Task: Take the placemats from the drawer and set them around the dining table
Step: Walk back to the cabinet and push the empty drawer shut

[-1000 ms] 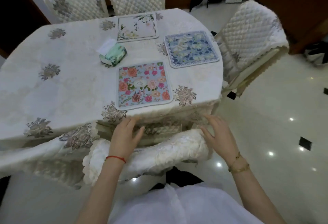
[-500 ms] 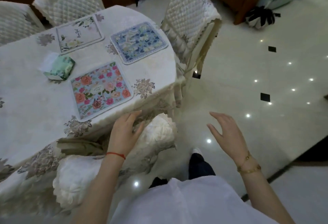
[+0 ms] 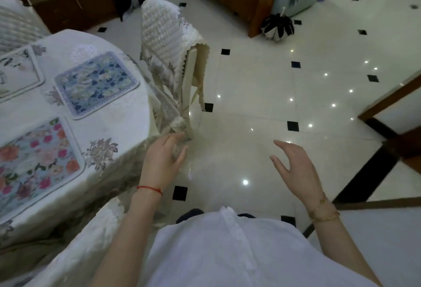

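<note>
Three placemats lie on the dining table at the left: a pink-flowered placemat nearest me, a blue-flowered placemat beyond it, and a white placemat cut off by the left edge. My left hand hangs with relaxed fingers just off the table's right corner and holds nothing. My right hand is spread loosely over the floor, also holding nothing. No drawer is in view.
A quilted chair stands against the table's right side, another chair back sits below my left arm. Glossy tiled floor spreads to the right. Dark wooden cabinets line the back, with a folded umbrella on the floor.
My view has swung right, away from the table toward the floor. Both hands have come off the chair back and now hang free.
</note>
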{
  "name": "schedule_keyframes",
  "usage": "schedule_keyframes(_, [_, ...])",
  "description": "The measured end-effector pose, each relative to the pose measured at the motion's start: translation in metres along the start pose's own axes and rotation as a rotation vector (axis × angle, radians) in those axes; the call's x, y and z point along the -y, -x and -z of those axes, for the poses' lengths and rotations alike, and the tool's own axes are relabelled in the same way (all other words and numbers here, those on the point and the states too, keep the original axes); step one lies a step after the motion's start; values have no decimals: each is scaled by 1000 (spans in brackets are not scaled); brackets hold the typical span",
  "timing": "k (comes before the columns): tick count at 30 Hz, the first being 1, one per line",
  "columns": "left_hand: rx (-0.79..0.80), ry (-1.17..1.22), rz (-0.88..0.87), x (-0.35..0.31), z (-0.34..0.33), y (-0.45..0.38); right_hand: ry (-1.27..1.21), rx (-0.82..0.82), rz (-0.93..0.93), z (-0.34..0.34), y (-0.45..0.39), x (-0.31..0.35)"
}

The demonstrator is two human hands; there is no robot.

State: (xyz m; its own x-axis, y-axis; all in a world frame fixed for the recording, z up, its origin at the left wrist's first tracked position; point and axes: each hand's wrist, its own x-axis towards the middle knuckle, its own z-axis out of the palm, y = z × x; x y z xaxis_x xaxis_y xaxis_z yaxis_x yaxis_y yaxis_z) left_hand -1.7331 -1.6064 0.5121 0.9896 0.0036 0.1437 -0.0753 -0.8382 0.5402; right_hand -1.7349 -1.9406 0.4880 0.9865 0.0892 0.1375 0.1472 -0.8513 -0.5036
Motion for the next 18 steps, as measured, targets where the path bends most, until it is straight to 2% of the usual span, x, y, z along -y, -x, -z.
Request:
schedule_keyframes(5, [43, -22, -4, -36, -37, -61, -8, -17, -34, 22, -46, -49])
schedule_keyframes(11, [103, -16, -13, -50, -80, -143, -27, 13, -80, 20, -116, -91])
schedule_keyframes(18, [91, -3, 0, -57, -118, -277, -26, 35, -95, 9, -254, -132])
